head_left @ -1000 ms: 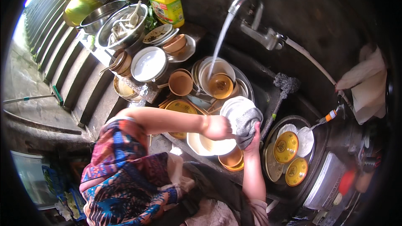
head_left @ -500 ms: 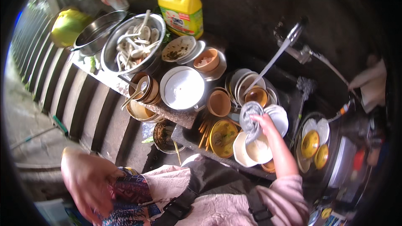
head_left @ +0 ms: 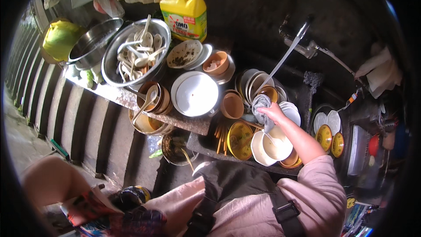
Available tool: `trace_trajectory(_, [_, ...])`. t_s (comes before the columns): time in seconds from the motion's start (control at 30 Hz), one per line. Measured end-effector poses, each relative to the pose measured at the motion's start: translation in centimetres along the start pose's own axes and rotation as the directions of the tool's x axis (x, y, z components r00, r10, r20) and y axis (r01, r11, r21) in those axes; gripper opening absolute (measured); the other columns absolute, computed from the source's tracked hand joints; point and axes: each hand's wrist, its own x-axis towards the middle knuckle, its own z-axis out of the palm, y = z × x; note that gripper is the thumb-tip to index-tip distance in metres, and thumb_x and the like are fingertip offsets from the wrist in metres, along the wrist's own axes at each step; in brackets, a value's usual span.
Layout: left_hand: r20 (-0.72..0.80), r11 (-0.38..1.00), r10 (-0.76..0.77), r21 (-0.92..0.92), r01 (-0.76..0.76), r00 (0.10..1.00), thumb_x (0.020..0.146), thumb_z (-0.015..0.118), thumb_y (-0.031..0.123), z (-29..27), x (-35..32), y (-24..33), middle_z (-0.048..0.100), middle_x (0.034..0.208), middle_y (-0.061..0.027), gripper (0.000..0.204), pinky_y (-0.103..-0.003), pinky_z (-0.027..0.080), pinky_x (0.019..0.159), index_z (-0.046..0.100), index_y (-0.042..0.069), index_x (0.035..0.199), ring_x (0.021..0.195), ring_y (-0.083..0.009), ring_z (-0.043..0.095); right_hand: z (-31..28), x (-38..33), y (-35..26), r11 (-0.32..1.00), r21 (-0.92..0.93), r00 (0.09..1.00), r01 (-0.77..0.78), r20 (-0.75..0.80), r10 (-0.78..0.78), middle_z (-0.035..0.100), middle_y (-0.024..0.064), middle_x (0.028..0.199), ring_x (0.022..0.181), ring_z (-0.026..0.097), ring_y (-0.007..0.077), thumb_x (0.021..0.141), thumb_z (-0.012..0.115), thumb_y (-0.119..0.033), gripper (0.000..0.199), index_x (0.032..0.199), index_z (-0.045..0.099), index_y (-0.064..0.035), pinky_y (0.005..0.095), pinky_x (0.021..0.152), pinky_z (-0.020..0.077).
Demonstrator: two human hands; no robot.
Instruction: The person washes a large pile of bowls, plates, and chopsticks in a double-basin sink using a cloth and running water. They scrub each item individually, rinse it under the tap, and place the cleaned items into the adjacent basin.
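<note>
Hanging downward from right hand [head_left: 274, 113], grey cloth [head_left: 263, 105]

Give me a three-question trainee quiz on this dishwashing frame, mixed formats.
1. True or false: the right hand grips a grey cloth over the sink of dishes.
2. Multiple choice: the stream from the metal tap lands near A) the yellow detergent bottle with the red pump, B) the stacked bowls beside the cloth, C) the steel bowl of white spoons.
3. Fill in: the left hand is ____ the picture.

Key: 1 true; 2 B; 3 out of (only a bare forearm shows, lower left).
</note>
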Motion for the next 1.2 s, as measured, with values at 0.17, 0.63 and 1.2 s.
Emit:
trace_trajectory(0.17, [-0.690, 0.939, -0.252, -0.007, 0.343, 0.678, 0.083, 0.050, 0.030, -13.0, 5.8, -13.3, 0.057, 0.080, -0.0032, 0.025, -0.027, 0.043, 0.062, 0.054, 0.008, 0.093, 0.066, -0.0169, 0.052, 1.1, 1.2, -5.9, 0.993, 0.122, 1.000, 0.005, 0.015, -0.007, 0.063, 0.0085, 0.082, 0.072, 0.060, 0.0158, 0.077, 0.061, -0.022, 0.027, 0.090, 0.061, 0.0020, 0.0264, 0.066, 0.0466])
trace_trajectory(0.63, [-0.351, 0.888, -0.406, 0.064, 0.455, 0.844, 0.088, 0.037, 0.022, 9.3, 34.2, -29.1, 0.056, 0.109, -0.0113, 0.030, -0.031, 0.043, 0.085, 0.051, 0.010, 0.113, 0.100, -0.0275, 0.053, 4.2, 18.8, -25.7, 0.573, 0.790, 0.968, 0.216, -0.097, -0.232, 0.060, 0.0114, 0.092, 0.079, 0.059, 0.0237, 0.079, 0.049, -0.007, 0.019, 0.096, 0.054, -0.0008, 0.0350, 0.074, 0.0476])
trace_trajectory(1.2, [-0.287, 0.583, -0.627, 0.445, 0.680, 0.724, 0.089, 0.019, 0.040, 14.2, 37.9, -32.4, 0.058, 0.106, -0.0089, 0.047, -0.067, 0.019, 0.090, 0.055, 0.014, 0.107, 0.104, -0.0310, 0.051, 10.5, 20.9, -29.2, 0.044, 0.984, 0.831, 0.172, -0.121, -0.542, 0.054, 0.0081, 0.109, 0.100, 0.050, 0.0252, 0.088, 0.034, -0.042, 0.044, 0.108, 0.051, -0.0071, 0.0375, 0.089, 0.0384])
